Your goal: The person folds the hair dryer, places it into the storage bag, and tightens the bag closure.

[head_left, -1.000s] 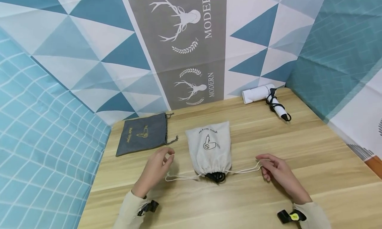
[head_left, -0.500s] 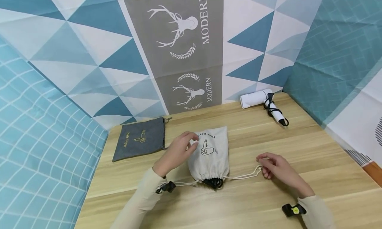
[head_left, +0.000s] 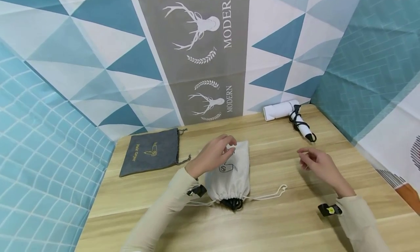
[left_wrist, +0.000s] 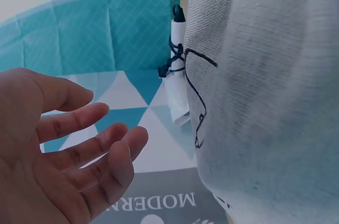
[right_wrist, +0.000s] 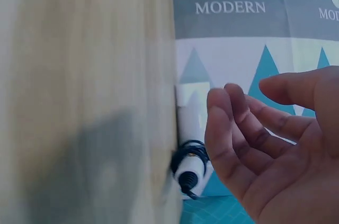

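A light drawstring bag printed with a hair dryer lies on the table, its gathered mouth toward me. Black cord pokes out of that mouth, and white drawstrings stretch to either side. My left hand hovers over the bag's upper part with relaxed fingers, holding nothing; in the left wrist view the bag's cloth is beside it. To the right of the bag, my right hand is above the table, fingers loosely bent around nothing. A white hair dryer wrapped in its black cord lies beyond it.
A dark grey drawstring bag marked Hair Dryer lies flat at the back left of the wooden table. Patterned cloth walls rise behind the table and at both sides.
My left hand has moved right, from beside the left drawstring to over the light bag. The right hand has left the right drawstring's end and moved up and outward.
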Demonstrator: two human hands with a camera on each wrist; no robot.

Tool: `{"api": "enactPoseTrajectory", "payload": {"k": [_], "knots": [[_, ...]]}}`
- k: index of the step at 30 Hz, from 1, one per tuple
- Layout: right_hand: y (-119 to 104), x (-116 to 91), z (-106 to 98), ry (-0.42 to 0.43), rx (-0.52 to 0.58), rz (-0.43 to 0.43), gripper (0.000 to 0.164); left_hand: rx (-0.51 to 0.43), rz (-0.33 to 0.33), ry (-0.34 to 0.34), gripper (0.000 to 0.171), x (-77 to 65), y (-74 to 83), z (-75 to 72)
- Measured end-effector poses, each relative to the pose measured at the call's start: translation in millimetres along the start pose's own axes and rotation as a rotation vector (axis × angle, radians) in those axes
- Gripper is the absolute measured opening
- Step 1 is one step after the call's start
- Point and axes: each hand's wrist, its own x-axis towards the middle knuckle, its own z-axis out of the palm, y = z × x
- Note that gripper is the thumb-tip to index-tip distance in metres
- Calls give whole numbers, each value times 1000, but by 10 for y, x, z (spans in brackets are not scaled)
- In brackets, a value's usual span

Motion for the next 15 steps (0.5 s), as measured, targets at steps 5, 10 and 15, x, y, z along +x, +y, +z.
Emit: {"api": "enactPoseTrajectory", "payload": {"k": [5, 10, 15], "knots": [[22, 158, -79, 73, -70, -17, 29, 31, 22, -37, 16, 162, -21, 13], [64, 360, -144, 164, -141, -6, 32, 44, 19, -71, 16, 369, -30, 10], [155, 642, -196, 208, -159, 67, 41, 20, -6, -109, 19, 600, -37, 17]]}}
